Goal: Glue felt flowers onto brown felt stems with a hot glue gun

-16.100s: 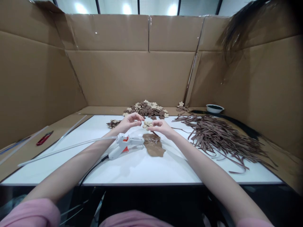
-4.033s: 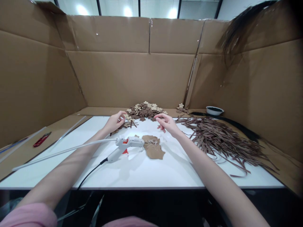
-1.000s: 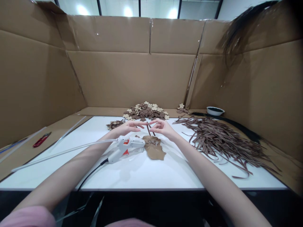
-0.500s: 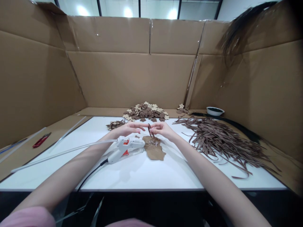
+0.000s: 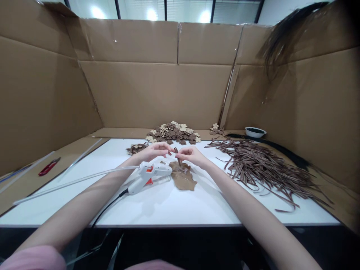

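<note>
Pinching one brown strip (image 5: 176,154) between both hands' fingers (image 5: 168,150) above the brown mat (image 5: 184,179), we next need the glue gun (image 5: 149,173) at eight o'clock.

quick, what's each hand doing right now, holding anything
Left hand: fingers pinched on the top of a brown strip.
Right hand: fingers pinched on the same strip, from the other side.
</note>
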`<state>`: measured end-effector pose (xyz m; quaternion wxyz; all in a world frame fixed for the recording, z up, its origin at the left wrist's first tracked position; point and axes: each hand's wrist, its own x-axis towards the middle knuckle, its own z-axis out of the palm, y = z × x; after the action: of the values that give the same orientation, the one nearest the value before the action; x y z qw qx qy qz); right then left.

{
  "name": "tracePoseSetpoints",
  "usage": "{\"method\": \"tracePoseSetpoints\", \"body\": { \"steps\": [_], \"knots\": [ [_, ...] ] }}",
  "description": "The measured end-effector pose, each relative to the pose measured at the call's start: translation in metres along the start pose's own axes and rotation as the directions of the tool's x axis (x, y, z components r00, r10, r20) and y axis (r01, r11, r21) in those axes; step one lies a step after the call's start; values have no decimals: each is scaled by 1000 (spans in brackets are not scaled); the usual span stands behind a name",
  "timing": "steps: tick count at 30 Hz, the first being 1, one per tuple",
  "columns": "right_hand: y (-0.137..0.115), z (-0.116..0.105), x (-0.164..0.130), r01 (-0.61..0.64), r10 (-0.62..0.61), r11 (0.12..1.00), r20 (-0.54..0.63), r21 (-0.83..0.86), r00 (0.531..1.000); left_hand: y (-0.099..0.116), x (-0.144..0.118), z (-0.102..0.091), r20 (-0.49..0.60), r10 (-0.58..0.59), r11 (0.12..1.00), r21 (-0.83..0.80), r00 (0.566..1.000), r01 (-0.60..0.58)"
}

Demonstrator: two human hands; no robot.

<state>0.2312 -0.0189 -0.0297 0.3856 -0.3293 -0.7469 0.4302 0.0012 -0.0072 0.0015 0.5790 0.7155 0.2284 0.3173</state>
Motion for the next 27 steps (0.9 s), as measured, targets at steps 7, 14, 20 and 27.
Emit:
{"method": "tracePoseSetpoints", "body": {
  "steps": [7, 14, 20, 27],
  "knots": [
    [-4, 12, 2, 53, -54, 994, -10, -92, 998, -10, 7, 0, -137, 35, 999, -21, 990, -38],
    [-4, 18, 3, 57, -55, 994, 19, -96, 998, -12, 7, 3, -160, 39, 999, -7, 986, -41],
    [-7, 16, 0, 11, -8, 996, 40, -88, 999, -13, 8, 0, -210, 47, 999, 2, 976, -48],
    [-17, 14, -5, -85, 88, 996, 78, -41, 993, -14, 8, -1, -261, 69, 997, 44, 963, -59]
  ]
}}
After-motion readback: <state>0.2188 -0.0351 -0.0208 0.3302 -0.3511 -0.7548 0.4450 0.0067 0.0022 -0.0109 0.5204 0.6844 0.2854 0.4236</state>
